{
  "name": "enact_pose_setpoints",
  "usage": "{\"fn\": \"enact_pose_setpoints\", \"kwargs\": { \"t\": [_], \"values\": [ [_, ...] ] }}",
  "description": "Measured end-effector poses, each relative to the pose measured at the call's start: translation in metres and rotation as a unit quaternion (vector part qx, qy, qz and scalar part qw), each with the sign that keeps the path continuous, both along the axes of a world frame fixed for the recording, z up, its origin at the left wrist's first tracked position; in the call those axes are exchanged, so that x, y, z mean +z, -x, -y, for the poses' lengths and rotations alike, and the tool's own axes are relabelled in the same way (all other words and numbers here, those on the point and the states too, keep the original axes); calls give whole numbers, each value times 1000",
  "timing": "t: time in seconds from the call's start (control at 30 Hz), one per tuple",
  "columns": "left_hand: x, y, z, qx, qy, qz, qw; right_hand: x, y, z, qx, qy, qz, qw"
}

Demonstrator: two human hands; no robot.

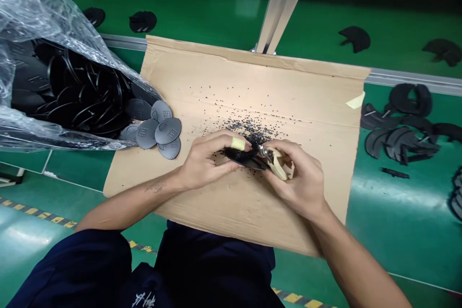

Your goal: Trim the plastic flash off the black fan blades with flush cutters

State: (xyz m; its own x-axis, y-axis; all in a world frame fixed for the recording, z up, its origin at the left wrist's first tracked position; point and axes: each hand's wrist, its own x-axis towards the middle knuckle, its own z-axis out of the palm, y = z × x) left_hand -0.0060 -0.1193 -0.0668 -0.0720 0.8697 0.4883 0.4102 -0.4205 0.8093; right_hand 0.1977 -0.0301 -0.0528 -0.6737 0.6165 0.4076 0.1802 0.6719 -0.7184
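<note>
Over the middle of the brown cardboard (238, 211), your left hand (202, 164) has a pinching grip on a black disc (242, 158), and your right hand (303, 179) has its grip wrapped around the pale handles of a small cutter (278, 162). You seem to be snipping the disc's edge; lots of tiny black bits (249, 127) lie toward twelve o'clock from it. The next move likely calls for turning the disc a little to bring up more edge, with your fingers clear of the snipping end. Your left hand comes in from eight o'clock, the finger with yellow tape (237, 143) on top, thumb below. Your right hand comes from four o'clock, fingers curled.
</note>
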Motion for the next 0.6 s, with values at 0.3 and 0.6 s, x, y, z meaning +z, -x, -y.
{"fn": "enact_pose_setpoints", "kwargs": {
  "t": [0.3, 0.6],
  "values": [
    [5, 8, 5, 7, -4, -279, 960, 7, -5, -4, 78, -20, -23, 996],
    [5, 12, 2, -24, 15, -93, 995, 6, -20, -26, 43, -129, 112, 984]
  ]
}}
